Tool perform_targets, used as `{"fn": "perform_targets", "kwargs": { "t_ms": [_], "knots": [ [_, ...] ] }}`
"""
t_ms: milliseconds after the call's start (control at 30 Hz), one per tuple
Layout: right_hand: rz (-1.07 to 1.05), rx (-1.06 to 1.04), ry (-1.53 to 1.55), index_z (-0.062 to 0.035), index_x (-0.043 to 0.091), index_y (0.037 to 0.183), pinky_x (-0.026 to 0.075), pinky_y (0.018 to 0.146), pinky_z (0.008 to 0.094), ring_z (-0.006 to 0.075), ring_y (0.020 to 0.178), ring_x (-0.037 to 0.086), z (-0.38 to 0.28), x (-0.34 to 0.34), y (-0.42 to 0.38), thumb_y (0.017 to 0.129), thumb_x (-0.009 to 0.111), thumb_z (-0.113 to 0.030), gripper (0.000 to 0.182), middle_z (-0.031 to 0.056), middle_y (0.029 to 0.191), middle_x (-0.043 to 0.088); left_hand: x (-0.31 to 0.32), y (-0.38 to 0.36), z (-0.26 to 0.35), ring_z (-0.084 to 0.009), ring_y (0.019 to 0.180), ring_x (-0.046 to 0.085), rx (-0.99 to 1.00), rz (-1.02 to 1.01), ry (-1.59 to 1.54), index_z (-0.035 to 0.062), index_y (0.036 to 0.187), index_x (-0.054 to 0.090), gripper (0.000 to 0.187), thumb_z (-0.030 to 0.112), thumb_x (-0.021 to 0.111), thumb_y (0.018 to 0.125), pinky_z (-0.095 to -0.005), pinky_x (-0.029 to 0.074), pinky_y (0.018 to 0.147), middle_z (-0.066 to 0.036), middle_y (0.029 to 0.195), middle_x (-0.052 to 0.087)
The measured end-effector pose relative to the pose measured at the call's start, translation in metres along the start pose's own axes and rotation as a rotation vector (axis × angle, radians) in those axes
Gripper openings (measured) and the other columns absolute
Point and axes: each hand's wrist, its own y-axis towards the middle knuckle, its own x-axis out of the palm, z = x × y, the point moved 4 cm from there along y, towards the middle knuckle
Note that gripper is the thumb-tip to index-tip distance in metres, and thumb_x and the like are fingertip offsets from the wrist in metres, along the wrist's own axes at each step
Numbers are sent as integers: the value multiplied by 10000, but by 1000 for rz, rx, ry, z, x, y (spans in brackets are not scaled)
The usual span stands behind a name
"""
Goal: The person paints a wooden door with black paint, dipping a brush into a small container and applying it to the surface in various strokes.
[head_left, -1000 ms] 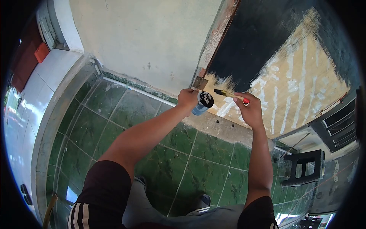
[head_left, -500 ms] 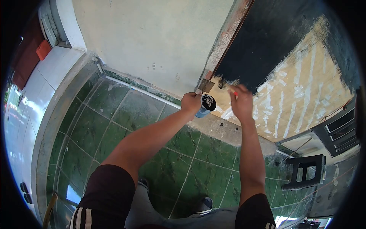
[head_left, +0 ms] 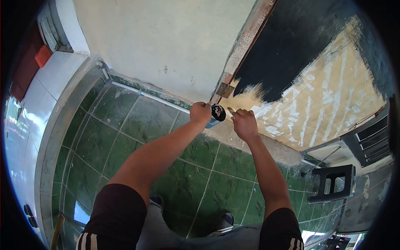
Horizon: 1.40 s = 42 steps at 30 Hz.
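While my left hand (head_left: 201, 113) wraps its fingers tight around the paint cup (head_left: 215, 114), the cup sits tilted just above the door sill, black paint at its mouth. Beside it, my right hand (head_left: 244, 123) is curled, apparently pinching a brush (head_left: 231, 111), though I can barely see it. Ahead stands the half-blackened door (head_left: 316, 83); green floor tiles (head_left: 166, 166) lie below.

text: none readable anywhere in view
can (head_left: 215, 115): blue side, no label legible, rim smeared with black paint
door (head_left: 316, 71): black paint and pale streaks only, no sign or number
wall (head_left: 166, 41): bare, a few marks, no writing
floor (head_left: 187, 166): green tiles, no print
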Motion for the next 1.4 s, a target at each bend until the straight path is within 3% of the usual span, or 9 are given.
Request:
{"fn": "perform_targets", "kwargs": {
  "t_ms": [100,367,533,600,700,800,933,1333,1400],
  "knots": [
    [23,93,233,-55,729,974,483,817,440,318,884,637,21,-14,26,846,676,-80,141,110,887,646,-6,-5,2,-205,583,590,8,18,46,-50,792,690,363,267,654,966,-409,444,576,-120,654,641],
    [629,20,-76,17,711,1035,500,774,433,330,826,630,-3,-152,55,855,690,-10,184,150,947,670,-5,7,-12,-194,580,584,-25,-23,33,-45,798,695,361,276,663,960,-396,437,572,-113,640,634],
    [466,-176,-190,25,685,996,482,737,383,251,795,585,-10,-70,36,824,648,-3,178,83,873,615,-11,-2,3,-229,599,600,-4,-5,28,-56,784,684,368,268,660,958,-416,444,596,-145,643,626],
    [184,-128,-115,17,684,989,495,757,400,294,849,621,-12,-34,24,858,673,-16,135,125,913,645,-12,-5,4,-258,604,600,23,14,47,-60,771,672,377,269,662,953,-433,443,606,-163,646,621],
    [202,-70,152,14,690,963,515,761,390,299,828,637,-18,-39,23,842,670,-40,134,139,887,638,-15,-5,8,-299,612,593,33,52,55,-61,753,655,390,280,669,941,-454,438,619,-184,660,622],
    [141,210,408,8,698,933,536,733,403,335,794,671,-1,-49,46,852,692,-73,114,169,900,665,-17,-6,9,-319,622,591,-1,44,58,-56,757,658,389,291,676,932,-456,440,627,-193,691,639],
    [358,362,359,7,721,898,539,682,369,325,729,684,16,-76,69,877,705,-92,103,153,867,692,-18,-6,6,-327,644,606,-8,15,111,-50,782,678,373,292,677,929,-448,454,640,-198,728,660],
    [462,112,198,17,718,969,525,697,405,339,752,662,1,-105,76,883,691,-66,123,152,890,671,-14,-8,5,-316,692,659,-25,-28,121,-61,828,696,372,296,674,932,-442,479,658,-210,775,687],
    [291,170,275,24,714,976,524,718,413,344,793,662,-2,-107,80,881,695,-61,129,161,903,661,-13,-7,7,-311,689,659,-27,-28,116,-63,830,696,371,293,674,932,-439,479,653,-209,774,686]
  ]
}}
